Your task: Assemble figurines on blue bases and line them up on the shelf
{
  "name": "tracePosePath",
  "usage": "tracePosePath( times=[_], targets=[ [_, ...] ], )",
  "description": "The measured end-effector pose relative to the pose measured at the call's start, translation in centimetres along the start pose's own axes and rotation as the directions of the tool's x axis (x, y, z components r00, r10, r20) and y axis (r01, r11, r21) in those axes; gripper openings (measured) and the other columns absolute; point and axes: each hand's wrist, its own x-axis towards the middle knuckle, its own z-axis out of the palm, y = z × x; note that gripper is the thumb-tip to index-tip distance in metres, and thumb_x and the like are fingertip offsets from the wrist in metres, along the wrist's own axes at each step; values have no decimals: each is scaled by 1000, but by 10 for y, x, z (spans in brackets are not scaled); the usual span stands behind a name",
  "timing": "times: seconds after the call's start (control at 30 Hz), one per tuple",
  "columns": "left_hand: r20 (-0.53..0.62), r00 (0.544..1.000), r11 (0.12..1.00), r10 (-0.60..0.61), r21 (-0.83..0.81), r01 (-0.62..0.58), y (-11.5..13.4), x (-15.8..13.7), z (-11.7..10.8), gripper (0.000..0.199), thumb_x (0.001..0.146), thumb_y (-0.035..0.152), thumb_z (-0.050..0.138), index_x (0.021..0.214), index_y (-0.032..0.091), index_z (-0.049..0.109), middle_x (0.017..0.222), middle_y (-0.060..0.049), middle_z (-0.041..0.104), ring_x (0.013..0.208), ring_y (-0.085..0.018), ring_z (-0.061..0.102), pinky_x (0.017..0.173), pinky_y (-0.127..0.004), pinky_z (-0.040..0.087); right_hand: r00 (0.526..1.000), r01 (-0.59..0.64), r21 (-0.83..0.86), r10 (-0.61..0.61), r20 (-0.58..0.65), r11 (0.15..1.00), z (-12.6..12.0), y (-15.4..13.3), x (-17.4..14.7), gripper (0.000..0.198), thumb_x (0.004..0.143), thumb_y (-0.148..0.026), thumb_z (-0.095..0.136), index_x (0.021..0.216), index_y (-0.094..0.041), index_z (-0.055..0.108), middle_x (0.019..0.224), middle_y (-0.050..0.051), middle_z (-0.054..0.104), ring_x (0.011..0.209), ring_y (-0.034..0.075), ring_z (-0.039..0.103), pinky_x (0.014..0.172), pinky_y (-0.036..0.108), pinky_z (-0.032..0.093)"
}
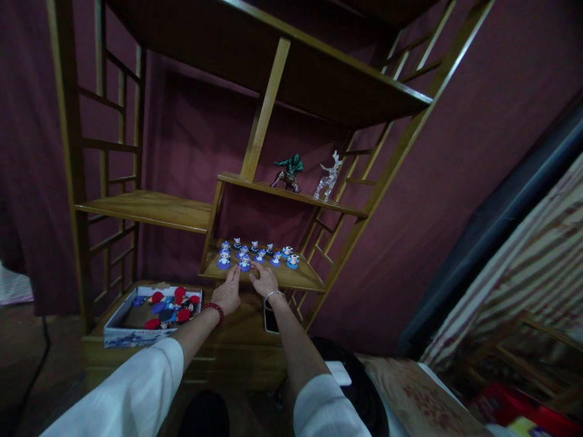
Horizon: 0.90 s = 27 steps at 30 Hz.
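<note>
A small figurine on a round purple base (245, 263) stands upright near the front edge of a wooden shelf (282, 278). My left hand (228, 294) reaches up to its left side, fingers stretched out and close together. From the right, my right hand (264, 280) comes to the same figurine with fingers extended and partly apart. Whether the fingertips touch its base I cannot tell. Around it stand several similar purple figurines (223, 261), a back row of dark-based ones (254, 247), and two blue-based ones (292, 261) at the right.
An open box (136, 341) at lower left holds several figurines with red, blue and dark bases. A dark green figure (291, 173) and a clear deer-like figure (328, 177) occupy the shelf above. Behind my right wrist lies a phone (270, 321). Wooden uprights frame the shelves.
</note>
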Motion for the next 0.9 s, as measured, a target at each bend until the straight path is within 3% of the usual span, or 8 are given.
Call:
tracePosePath(
  times=[0.2, 0.53, 0.9],
  targets=[
    [-4, 1000, 999, -20, -27, 20, 0, -1, 1, 85, 62, 3, 41, 136, 22, 4, 144, -6, 3, 111, -19, 45, 86, -26, 39, 999, -21, -65, 24, 42, 998, -1, -1, 4, 48, 74, -24, 48, 121, -24, 42, 117, 3, 52, 111, 18, 40, 94, 33, 31],
    [-76, 996, 996, 43, -78, -49, -7, 0, 6, 80, 64, 3, 39, 136, 21, 10, 143, -2, 8, 113, -17, 43, 92, -24, 34, 998, 10, -14, -9, 56, 1000, -1, 3, 6, 49, 73, -22, 48, 122, -28, 41, 116, -2, 54, 113, 18, 40, 95, 34, 29],
    [-106, 993, 998, 55, -20, -58, -8, 0, 13, 78, 66, 7, 38, 136, 20, 4, 143, -5, 5, 99, -19, 53, 81, -27, 42, 997, 51, -7, -51, 50, 999, 1, 6, 6, 50, 74, -23, 47, 123, -27, 39, 114, -2, 55, 112, 16, 40, 95, 32, 30]
  ],
)
